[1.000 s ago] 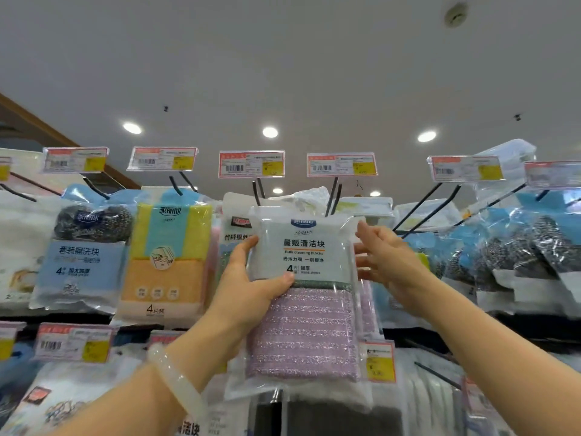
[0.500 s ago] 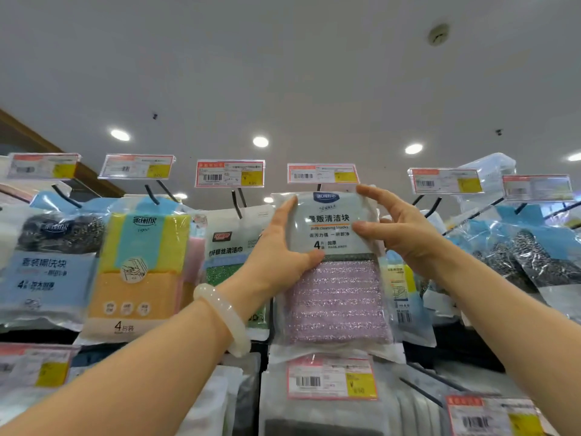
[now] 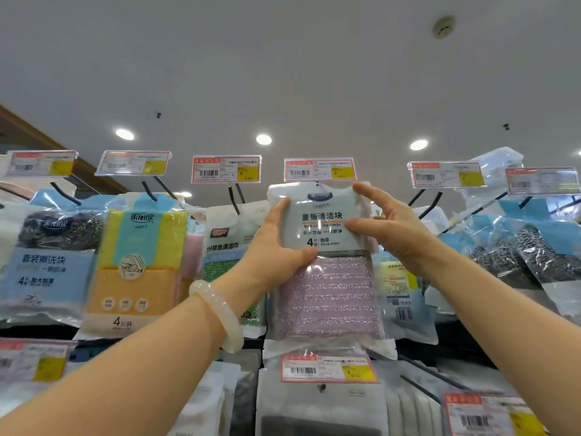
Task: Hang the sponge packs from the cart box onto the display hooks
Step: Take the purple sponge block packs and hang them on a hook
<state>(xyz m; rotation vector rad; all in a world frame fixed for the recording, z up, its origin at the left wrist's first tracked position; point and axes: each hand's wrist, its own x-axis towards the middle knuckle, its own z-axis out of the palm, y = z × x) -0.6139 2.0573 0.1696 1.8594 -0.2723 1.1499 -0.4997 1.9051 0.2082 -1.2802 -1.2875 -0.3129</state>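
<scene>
A clear pack of pink sponges (image 3: 327, 278) with a white and blue label is held up against the top row of the display, its top edge just under a price tag (image 3: 320, 169). My left hand (image 3: 276, 247) grips its left edge, thumb across the front. My right hand (image 3: 386, 228) pinches the upper right corner, thumb on the label and forefinger at the top edge. The hook behind the pack's top is hidden, so I cannot tell whether the pack is on it. The cart box is out of view.
Hung packs crowd both sides: yellow and orange sponges (image 3: 138, 262), steel scourers (image 3: 47, 256) at left, a green cloth pack (image 3: 229, 253) behind my left wrist, more scourers (image 3: 528, 247) at right. Bare black hooks (image 3: 427, 202) stick out right of the pack. Lower rows carry price tags (image 3: 328, 368).
Both hands have lifted the pink sponge pack from mid-shelf height up to the top row, under the price tag. My right hand shifted from beside the pack onto its upper right corner.
</scene>
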